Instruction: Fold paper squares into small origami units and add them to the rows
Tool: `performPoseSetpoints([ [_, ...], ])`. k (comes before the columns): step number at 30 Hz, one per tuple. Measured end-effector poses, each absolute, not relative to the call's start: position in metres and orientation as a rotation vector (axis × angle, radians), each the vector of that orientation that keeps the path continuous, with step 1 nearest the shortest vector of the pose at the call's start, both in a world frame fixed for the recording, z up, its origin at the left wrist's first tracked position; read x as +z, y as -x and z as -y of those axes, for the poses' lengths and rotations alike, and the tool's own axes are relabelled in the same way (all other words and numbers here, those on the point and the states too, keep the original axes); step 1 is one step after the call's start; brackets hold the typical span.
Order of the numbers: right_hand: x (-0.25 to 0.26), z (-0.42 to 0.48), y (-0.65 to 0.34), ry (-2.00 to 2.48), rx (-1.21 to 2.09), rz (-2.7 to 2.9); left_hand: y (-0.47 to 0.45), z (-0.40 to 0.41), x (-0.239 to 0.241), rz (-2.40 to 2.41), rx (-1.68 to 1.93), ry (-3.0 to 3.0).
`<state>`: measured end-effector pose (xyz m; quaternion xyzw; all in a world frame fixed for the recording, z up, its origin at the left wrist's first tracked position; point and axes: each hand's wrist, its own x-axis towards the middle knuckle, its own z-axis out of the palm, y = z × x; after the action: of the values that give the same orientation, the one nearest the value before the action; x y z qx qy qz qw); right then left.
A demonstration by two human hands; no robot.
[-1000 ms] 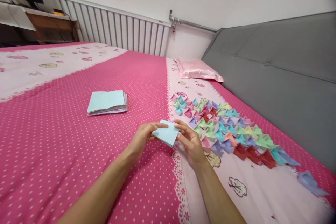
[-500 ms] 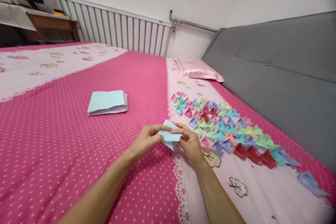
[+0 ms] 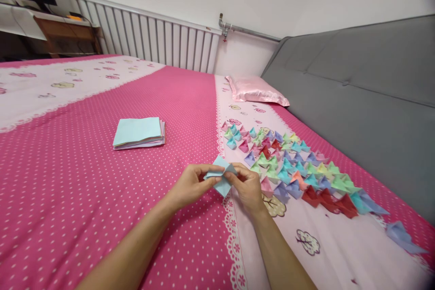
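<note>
Both my hands hold one light blue paper square (image 3: 221, 176) a little above the bed, and it is partly folded. My left hand (image 3: 192, 184) pinches its left side with closed fingers. My right hand (image 3: 247, 185) pinches its right side, fingers also closed. A stack of coloured paper sheets (image 3: 138, 132) with a light blue sheet on top lies on the pink dotted sheet, to the left and farther away. Rows of several small folded paper shapes (image 3: 288, 167) in many colours lie on the pale strip just right of my hands.
The bed's pink dotted sheet (image 3: 84, 176) fills the left and middle. A pink satin pillow (image 3: 256, 89) lies at the head end beside the grey padded headboard (image 3: 367, 95). A white radiator (image 3: 152, 41) runs along the far wall, with a wooden table (image 3: 64, 34) at far left.
My hands have come closer together and dropped slightly. The flat blue square has been pushed in at its middle, so it now shows folded flaps.
</note>
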<state>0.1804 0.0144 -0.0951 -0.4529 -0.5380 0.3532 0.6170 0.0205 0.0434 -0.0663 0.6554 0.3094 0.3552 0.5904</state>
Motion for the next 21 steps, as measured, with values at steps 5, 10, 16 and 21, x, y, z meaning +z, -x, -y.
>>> performPoseSetpoints([
  [5,-0.0966,-0.0160,-0.1812,1.085,0.655,1.200,-0.0216,-0.0434,-0.0641,-0.810,0.917,-1.338],
  [10,-0.0975,-0.0157,-0.1813,1.134,0.575,1.210,-0.0219,-0.0453,-0.0639,-0.859,0.974,-1.257],
  [16,-0.0982,-0.0166,-0.1794,1.144,0.595,1.204,-0.0218,-0.0472,-0.0655,-0.914,0.980,-1.274],
  [21,-0.1007,-0.0172,-0.1795,1.134,0.663,1.136,-0.0211,-0.0458,-0.0628,-0.912,1.004,-1.213],
])
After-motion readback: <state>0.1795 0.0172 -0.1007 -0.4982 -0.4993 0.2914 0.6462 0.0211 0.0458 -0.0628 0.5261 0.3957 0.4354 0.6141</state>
